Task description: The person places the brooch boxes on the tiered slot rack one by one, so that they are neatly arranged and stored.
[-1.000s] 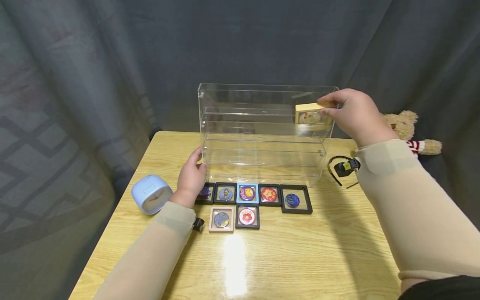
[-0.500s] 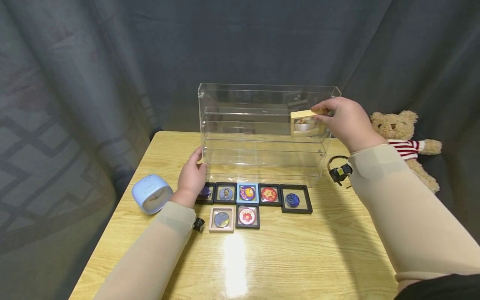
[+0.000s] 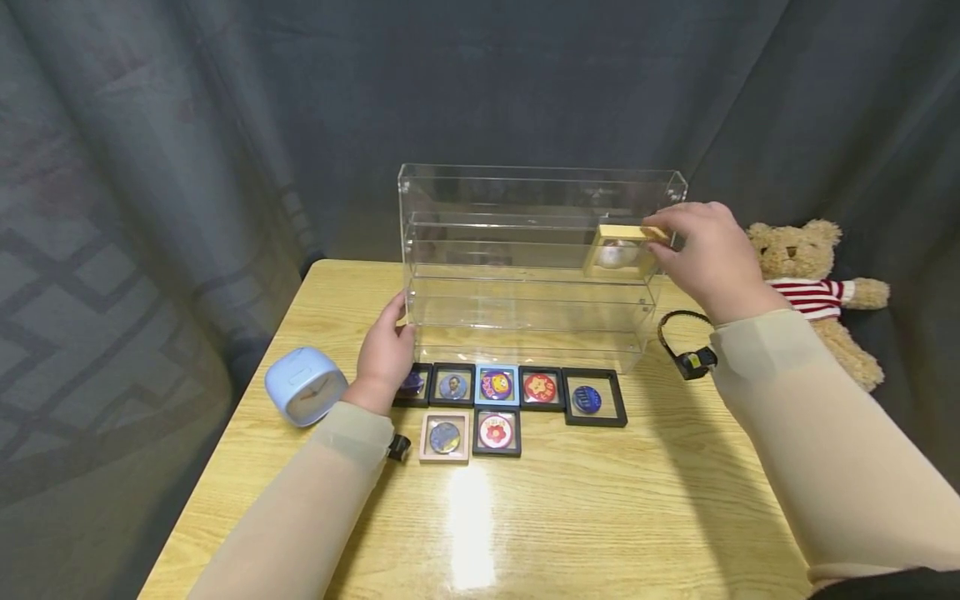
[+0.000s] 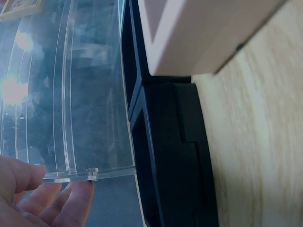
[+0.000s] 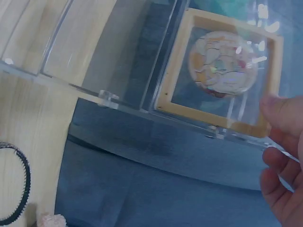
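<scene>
Standing the tan frame [image 3: 619, 251] on the clear case's [image 3: 525, 275] top shelf, the right hand [image 3: 705, 254] is pinching its top corner, needing a gentle letting-go, while the left hand [image 3: 384, 354] is pressing flat on the case's side.

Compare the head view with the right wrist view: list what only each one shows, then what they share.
Only the head view shows the left hand against the clear case's left edge, the blue clock, the teddy bear and the framed badges lying in rows. Only the right wrist view shows the badge's cartoon print close up. Both show the right hand, its grip on the wooden frame, the clear case and the black hairband.
</scene>
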The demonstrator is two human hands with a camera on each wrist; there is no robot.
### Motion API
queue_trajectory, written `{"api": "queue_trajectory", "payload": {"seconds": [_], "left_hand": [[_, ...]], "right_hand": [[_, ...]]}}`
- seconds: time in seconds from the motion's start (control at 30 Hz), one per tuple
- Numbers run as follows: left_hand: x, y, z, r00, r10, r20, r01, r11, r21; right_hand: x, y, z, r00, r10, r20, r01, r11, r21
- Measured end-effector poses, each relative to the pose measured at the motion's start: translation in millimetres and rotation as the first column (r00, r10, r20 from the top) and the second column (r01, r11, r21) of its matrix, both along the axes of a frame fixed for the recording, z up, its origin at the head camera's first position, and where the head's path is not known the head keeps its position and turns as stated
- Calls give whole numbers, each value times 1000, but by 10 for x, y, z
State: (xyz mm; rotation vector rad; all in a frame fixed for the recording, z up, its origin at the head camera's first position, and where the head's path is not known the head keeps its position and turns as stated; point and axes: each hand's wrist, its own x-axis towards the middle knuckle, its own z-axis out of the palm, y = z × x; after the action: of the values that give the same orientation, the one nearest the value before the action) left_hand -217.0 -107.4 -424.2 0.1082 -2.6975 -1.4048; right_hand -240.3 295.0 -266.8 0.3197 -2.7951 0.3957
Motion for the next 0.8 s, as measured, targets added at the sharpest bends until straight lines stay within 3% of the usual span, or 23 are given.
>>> {"api": "queue_trajectory", "payload": {"seconds": [0.1,0.23,0.37,0.53,0.67,0.8], "left_hand": [[-4,-2,-10,1000,1,3,-1,1000,-3],[-6,-1,-15,1000,2,7,-2,1000,-10],[-6,0,-9,1000,3,0,-3,1000,-15],[-2,6,7,1000,4,-7,-4,1000,-14],[-2,14,4,1000,8,-6,-8,1000,-14],[3,24,-4,1000,11,-2,-11,1000,-12]], "right_hand": [[170,-2,-24,1000,4,-28,-5,998,-55],[462,-10,-200,999,49,23,-46,992,-115],[681,-5,-586,981,116,158,-100,989,-104],[827,3,-1175,934,141,327,-123,990,-75],[882,16,-1525,920,119,374,-99,992,-71],[898,33,-1704,913,97,396,-70,994,-82]]}}
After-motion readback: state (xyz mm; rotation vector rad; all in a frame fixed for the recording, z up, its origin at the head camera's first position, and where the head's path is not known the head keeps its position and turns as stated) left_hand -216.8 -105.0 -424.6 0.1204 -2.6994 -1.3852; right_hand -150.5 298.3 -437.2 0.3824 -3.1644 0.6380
